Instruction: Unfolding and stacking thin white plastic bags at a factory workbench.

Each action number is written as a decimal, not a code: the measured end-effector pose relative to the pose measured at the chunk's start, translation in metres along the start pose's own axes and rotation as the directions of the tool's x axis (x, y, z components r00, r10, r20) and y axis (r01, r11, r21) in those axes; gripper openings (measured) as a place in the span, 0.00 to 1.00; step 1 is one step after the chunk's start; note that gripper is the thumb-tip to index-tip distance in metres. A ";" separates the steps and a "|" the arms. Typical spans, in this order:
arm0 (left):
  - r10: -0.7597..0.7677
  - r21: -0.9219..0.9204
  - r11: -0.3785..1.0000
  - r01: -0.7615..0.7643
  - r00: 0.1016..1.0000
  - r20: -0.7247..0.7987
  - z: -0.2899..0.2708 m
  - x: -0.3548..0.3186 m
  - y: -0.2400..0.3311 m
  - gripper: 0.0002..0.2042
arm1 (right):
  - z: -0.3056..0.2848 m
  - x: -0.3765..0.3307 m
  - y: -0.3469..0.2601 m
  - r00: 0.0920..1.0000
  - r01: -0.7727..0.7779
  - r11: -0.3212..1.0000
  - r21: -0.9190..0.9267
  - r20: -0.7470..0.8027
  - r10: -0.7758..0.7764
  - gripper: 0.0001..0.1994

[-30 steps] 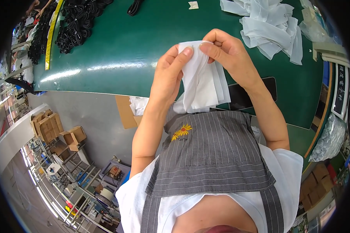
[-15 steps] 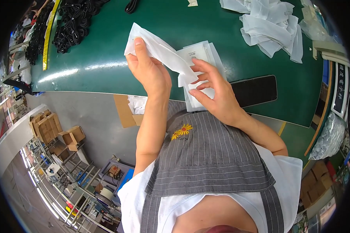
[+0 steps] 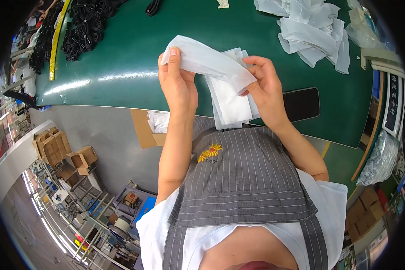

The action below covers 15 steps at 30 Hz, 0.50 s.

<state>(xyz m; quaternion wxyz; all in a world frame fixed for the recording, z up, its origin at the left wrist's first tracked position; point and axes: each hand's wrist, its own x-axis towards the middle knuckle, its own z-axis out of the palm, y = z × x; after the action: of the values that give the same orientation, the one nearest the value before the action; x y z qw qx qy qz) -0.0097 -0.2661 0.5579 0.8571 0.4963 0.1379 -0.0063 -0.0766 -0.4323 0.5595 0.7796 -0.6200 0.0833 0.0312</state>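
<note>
left fingers (image 3: 173,59) and right fingers (image 3: 262,64) pinch a white pouch (image 3: 207,58) (partly hiding the stack (image 3: 234,108) beneath)

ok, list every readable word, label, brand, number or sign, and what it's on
Not copying wording, just where it stands:
Dark upright sign, right edge: column of light characters.
Apron: small lettering by the embroidered flowers, too blurred.
Paper tag, top: marks too small to read.
Yellow strip, upper left: markings too small to read.
White pouch between left hand and right hand: nothing readable.
</note>
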 end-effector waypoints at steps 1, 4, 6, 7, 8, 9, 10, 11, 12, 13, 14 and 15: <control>-0.001 0.000 1.000 0.001 1.000 0.001 0.001 0.000 0.000 0.12 | 0.000 0.000 0.000 0.991 -0.133 0.982 0.132 0.037 0.129 0.12; 0.048 -0.035 0.998 -0.047 0.999 0.021 0.004 -0.003 -0.003 0.13 | -0.005 -0.002 0.000 0.871 -0.491 0.733 0.470 0.294 0.394 0.14; 0.123 -0.038 0.992 -0.120 0.991 0.061 0.003 -0.004 -0.006 0.16 | -0.003 -0.006 0.009 0.850 -0.526 0.675 0.518 0.338 0.404 0.15; 0.123 -0.038 0.992 -0.121 0.991 0.059 0.005 -0.006 -0.004 0.16 | -0.001 -0.007 0.013 0.827 -0.562 0.609 0.560 0.386 0.409 0.15; 0.117 -0.047 0.992 -0.113 0.990 0.085 0.010 -0.008 0.000 0.17 | 0.002 -0.006 0.011 0.831 -0.555 0.591 0.585 0.361 0.423 0.15; 0.110 -0.057 0.993 -0.104 0.988 0.111 0.012 -0.010 0.002 0.17 | 0.000 -0.007 0.012 0.830 -0.557 0.591 0.583 0.362 0.424 0.15; 0.112 -0.056 0.993 -0.106 0.988 0.110 0.010 -0.008 0.002 0.17 | -0.003 -0.007 0.014 0.826 -0.563 0.628 0.538 0.385 0.411 0.16; 0.130 -0.061 0.990 -0.125 0.987 0.090 0.006 -0.005 0.003 0.17 | -0.006 -0.008 0.014 0.822 -0.565 0.663 0.491 0.408 0.399 0.17; 0.148 -0.066 0.987 -0.143 0.986 0.071 0.002 -0.002 0.004 0.17 | -0.008 -0.010 0.011 0.821 -0.565 0.663 0.491 0.408 0.399 0.17; 0.150 -0.068 0.987 -0.145 0.987 0.065 -0.003 0.001 0.005 0.17 | -0.010 -0.015 0.006 0.775 -0.625 0.647 0.437 0.443 0.450 0.17; 0.143 0.020 0.989 -0.144 0.988 0.052 -0.008 0.003 0.007 0.16 | -0.012 -0.020 -0.001 0.727 -0.679 0.626 0.383 0.472 0.499 0.16; 0.135 0.108 0.984 -0.138 0.990 0.039 -0.012 0.005 0.008 0.15 | -0.015 -0.025 -0.005 0.725 -0.681 0.625 0.381 0.472 0.501 0.16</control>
<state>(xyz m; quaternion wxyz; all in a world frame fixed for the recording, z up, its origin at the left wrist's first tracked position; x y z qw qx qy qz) -0.0065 -0.2514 0.5583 0.8289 0.5510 0.0894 0.0371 -0.1023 -0.4471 0.5653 0.8655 -0.3018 0.1624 0.3654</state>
